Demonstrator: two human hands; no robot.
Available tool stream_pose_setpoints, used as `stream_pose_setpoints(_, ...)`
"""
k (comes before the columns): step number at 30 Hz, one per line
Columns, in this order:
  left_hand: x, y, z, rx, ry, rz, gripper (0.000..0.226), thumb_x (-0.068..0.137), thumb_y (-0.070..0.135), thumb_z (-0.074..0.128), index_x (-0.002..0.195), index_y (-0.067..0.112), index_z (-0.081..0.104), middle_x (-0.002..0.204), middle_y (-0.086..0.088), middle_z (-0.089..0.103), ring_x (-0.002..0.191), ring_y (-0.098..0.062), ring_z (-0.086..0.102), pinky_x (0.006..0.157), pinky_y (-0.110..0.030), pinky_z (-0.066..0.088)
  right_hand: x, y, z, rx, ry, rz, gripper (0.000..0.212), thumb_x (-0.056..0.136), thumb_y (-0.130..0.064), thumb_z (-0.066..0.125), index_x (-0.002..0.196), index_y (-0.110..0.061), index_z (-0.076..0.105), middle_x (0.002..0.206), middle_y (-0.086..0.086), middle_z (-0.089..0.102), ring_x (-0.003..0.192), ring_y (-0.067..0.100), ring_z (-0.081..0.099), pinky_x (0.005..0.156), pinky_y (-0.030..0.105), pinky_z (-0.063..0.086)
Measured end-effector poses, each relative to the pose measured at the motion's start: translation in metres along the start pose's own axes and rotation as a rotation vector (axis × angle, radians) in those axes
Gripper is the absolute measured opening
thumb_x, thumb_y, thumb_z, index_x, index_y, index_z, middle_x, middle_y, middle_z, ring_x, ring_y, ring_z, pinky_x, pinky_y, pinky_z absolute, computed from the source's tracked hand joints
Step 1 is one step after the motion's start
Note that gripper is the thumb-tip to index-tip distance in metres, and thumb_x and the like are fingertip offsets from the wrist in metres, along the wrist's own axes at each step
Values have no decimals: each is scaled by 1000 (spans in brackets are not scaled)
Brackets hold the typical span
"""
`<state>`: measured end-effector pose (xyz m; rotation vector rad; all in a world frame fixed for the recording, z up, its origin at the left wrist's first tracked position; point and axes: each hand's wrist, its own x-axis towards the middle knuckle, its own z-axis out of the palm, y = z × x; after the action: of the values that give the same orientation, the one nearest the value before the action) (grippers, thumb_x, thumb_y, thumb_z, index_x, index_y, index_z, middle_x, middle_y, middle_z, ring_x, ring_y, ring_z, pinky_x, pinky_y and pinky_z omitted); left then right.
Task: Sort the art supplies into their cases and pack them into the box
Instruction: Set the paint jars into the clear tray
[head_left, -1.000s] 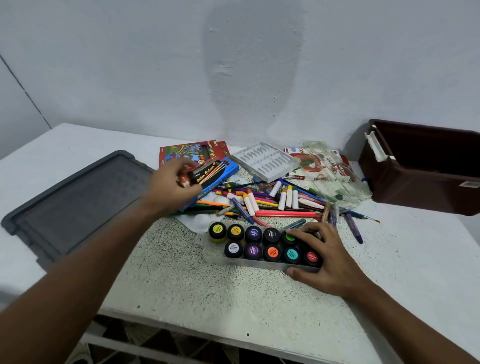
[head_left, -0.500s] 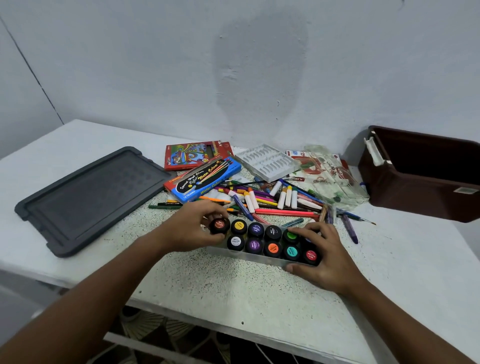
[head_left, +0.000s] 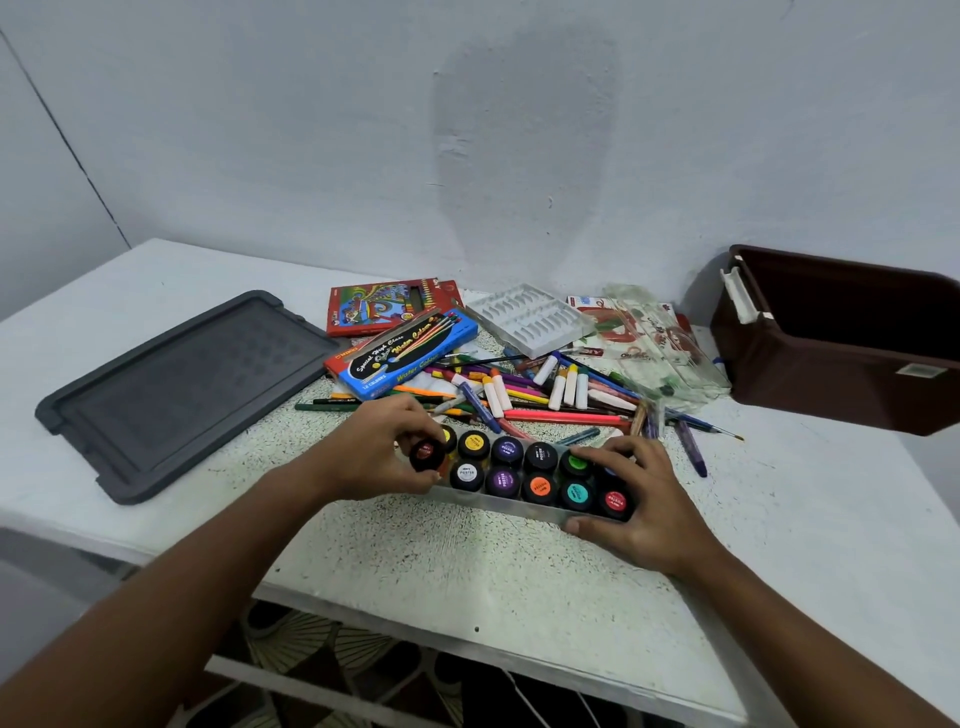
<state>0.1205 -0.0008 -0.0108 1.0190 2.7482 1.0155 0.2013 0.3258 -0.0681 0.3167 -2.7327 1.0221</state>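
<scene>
Paint-jar tray (head_left: 498, 503) sits before me on the worktop (head_left: 493, 566); marker pile (head_left: 540, 389) behind it, lid (head_left: 176, 389) left, box (head_left: 841, 358) right.

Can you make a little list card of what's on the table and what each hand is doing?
left hand: pinches a red-lidded paint jar at the left end of the paint tray
right hand: grips the tray's right end, fingers over the jars
tray: two rows of paint jars with coloured lids
behind tray: loose pile of markers and pencils
blue box: lies on the pile's left, red box behind it
white palette: behind the pile
grey lid: far left
brown box: far right, open
</scene>
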Motion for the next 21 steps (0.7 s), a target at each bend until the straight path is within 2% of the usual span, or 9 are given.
stream_pose_setpoints(3,1,2,2,44,-47,12,43,63,27,82,104,18,73,95,7,58,80,-3,57,70,-9,46,-1,1,-2,14,7,6,74,57,-66,76,126,-47,55,119,-16,40,122,6,34,100,30,38)
stream_pose_setpoints(8,2,-1,2,41,-47,1,38,66,23,88,101,18,72,95,4,66,82,-5,61,73,-20,52,-1,0,-4,19,-7,23,74,57,-67,76,125,-48,54,120,-17,39,123,6,33,102,31,37)
stream_pose_setpoints(11,1,-1,4,55,-62,-14,31,69,21,86,98,18,75,96,6,65,82,-6,61,73,-17,51,0,-2,-7,6,-58,7,69,64,-68,70,128,-49,52,122,-15,36,126,6,29,104,31,34)
stream_pose_setpoints(13,1,-2,8,72,-60,-13,28,70,20,85,96,17,76,97,6,65,82,-6,61,71,-13,48,1,-4,-11,69,-74,62,61,69,-68,63,127,-52,51,124,-12,35,127,5,28,105,32,33)
stream_pose_setpoints(15,-1,-5,10,79,-57,-13,26,72,19,83,96,17,76,97,6,64,83,-8,61,72,-13,48,8,-6,-17,131,5,128,50,77,-65,60,124,-48,55,124,-10,36,124,5,33,102,30,36)
stream_pose_setpoints(18,-3,-7,11,75,-36,6,22,75,15,81,97,18,77,97,6,66,84,-9,61,72,-14,48,35,-5,-35,58,261,168,34,91,-36,61,122,-25,62,121,2,44,109,11,48,86,13,44)
stream_pose_setpoints(19,-3,-8,10,71,-26,10,21,77,15,80,97,18,78,96,6,66,85,-8,61,71,-13,47,48,0,-43,22,322,201,31,92,-29,61,122,-20,62,122,6,46,106,13,51,82,11,44)
stream_pose_setpoints(21,-4,-9,10,53,-12,15,18,78,15,78,96,19,78,94,7,65,85,-6,60,72,-13,47,73,17,-59,-132,351,303,34,92,-28,61,126,-20,59,128,13,47,118,24,46,94,25,39)
